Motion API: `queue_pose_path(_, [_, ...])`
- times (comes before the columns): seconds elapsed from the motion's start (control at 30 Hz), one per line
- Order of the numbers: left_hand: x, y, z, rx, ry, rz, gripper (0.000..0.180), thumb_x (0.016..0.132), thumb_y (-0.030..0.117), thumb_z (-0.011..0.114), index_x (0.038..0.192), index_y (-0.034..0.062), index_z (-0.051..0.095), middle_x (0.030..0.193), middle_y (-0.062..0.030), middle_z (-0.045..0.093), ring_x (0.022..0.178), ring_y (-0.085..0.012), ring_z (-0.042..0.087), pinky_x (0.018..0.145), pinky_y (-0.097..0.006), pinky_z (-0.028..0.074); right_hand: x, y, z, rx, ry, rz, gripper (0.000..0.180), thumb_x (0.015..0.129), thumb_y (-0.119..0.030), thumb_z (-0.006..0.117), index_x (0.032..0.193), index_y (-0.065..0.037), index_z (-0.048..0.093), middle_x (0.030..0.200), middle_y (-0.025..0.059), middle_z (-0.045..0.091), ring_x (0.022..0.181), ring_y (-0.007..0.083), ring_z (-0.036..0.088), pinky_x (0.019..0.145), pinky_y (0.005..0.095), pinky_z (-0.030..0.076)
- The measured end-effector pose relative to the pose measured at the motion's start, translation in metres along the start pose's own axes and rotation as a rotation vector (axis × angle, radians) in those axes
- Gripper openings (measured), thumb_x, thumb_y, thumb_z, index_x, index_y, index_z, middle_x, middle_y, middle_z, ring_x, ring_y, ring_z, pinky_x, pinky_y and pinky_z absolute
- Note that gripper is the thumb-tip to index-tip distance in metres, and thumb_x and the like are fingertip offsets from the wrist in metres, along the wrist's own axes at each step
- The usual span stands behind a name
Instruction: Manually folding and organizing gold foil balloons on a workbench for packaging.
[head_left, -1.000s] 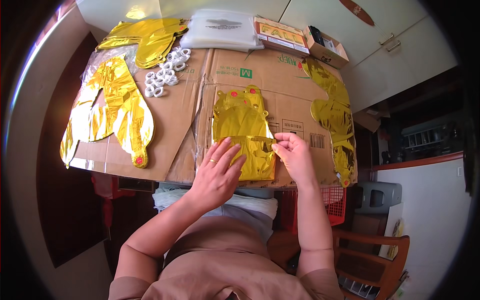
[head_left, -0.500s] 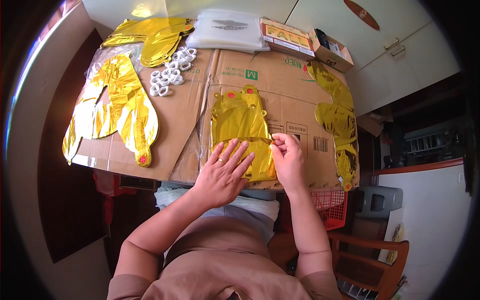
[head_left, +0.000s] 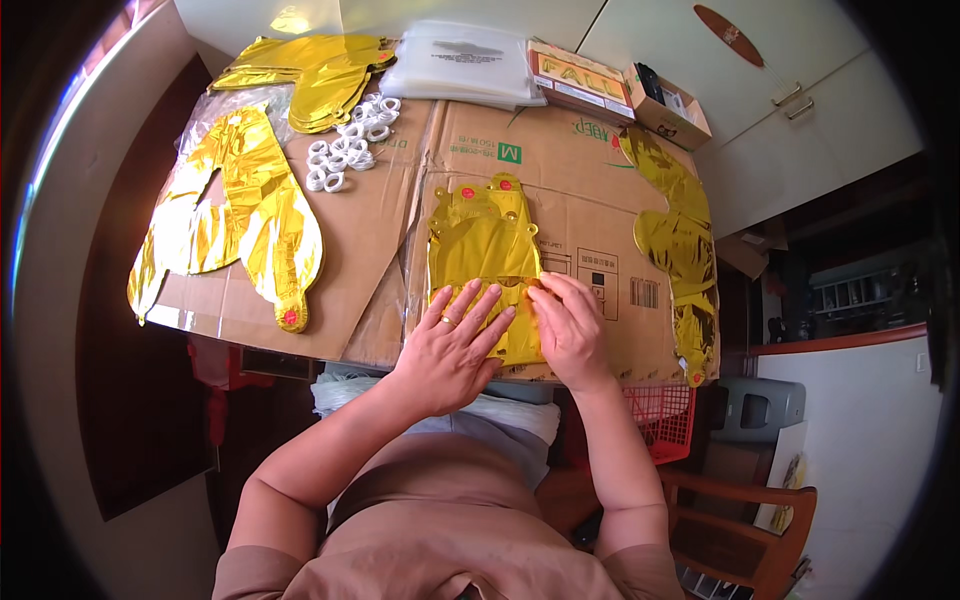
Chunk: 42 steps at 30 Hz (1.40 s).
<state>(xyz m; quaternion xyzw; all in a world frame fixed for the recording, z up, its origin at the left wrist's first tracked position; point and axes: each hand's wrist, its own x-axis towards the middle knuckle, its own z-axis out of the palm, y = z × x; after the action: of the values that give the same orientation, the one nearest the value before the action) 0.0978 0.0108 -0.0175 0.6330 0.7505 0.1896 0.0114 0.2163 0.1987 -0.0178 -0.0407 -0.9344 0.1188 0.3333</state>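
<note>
A folded gold foil balloon [head_left: 482, 248] lies before me on the flattened cardboard [head_left: 370, 225], with red round spots and small tabs at its far end. My left hand [head_left: 447, 350], a ring on one finger, rests flat across the near part of the foil, fingers spread. At the foil's right edge, my right hand [head_left: 572, 335] is closed in a pinch on the balloon's margin. The fingertips partly cover the edge they grip.
To the left lies a gold foil balloon [head_left: 270, 230]; more foil balloons [head_left: 325, 90] are stacked behind it. Beside them sit white ribbon coils [head_left: 340, 155], clear plastic bags [head_left: 465, 60], a printed box [head_left: 580, 75] and an open carton [head_left: 668, 105]. Another gold balloon [head_left: 672, 235] lies right.
My right hand has shifted slightly left, its fingertips moving in over the foil's edge. The left hand stays spread on the balloon. The whole view has shifted a little.
</note>
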Motion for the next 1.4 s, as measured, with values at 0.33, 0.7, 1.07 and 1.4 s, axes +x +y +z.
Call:
queue_pose_path(0.33, [-0.003,-0.002,-0.003,-0.056,0.016,-0.053,0.074,0.090,0.039,0.062,0.150,0.0022,0.040,0.157,-0.0180,0.036,0.149,-0.0347,0.028,0.122,-0.049,0.018,-0.014,-0.010,-0.008,-0.086,-0.491,0.087,0.066,0.098,-0.039,0.055,0.151,-0.002,0.039,0.160,0.0175,0.030,0.149,0.0341,0.026,0.121,0.0514,0.019])
queue_pose_path(0.7, [-0.035,-0.027,-0.024,0.074,-0.039,-0.058,0.077,0.095,0.052,0.053,0.151,0.0023,0.037,0.160,-0.0182,0.032,0.150,-0.0345,0.026,0.123,-0.051,0.015,-0.023,-0.016,-0.018,-0.109,-0.586,0.132,0.077,0.098,-0.047,0.052,0.156,-0.003,0.027,0.165,0.0168,0.020,0.153,0.0346,0.017,0.123,0.0539,0.011])
queue_pose_path(1.07, [-0.063,-0.037,-0.023,-0.146,0.257,0.118,0.057,0.082,0.024,0.074,0.134,0.0075,0.058,0.136,-0.0145,0.057,0.134,-0.0353,0.049,0.116,-0.053,0.031,-0.028,-0.026,-0.027,-0.107,-0.586,0.146,0.077,0.101,-0.052,0.046,0.156,-0.001,0.028,0.163,0.0203,0.024,0.152,0.0364,0.020,0.122,0.0543,0.011])
queue_pose_path(1.4, [-0.057,-0.046,-0.018,-0.016,0.122,0.348,0.054,0.079,0.015,0.070,0.131,0.0044,0.059,0.137,-0.0138,0.055,0.133,-0.0317,0.051,0.112,-0.050,0.038,-0.040,-0.035,-0.053,-0.016,-0.613,0.045,0.116,0.060,-0.063,0.084,0.151,-0.007,0.039,0.158,0.0163,0.033,0.150,0.0359,0.025,0.123,0.0552,0.016])
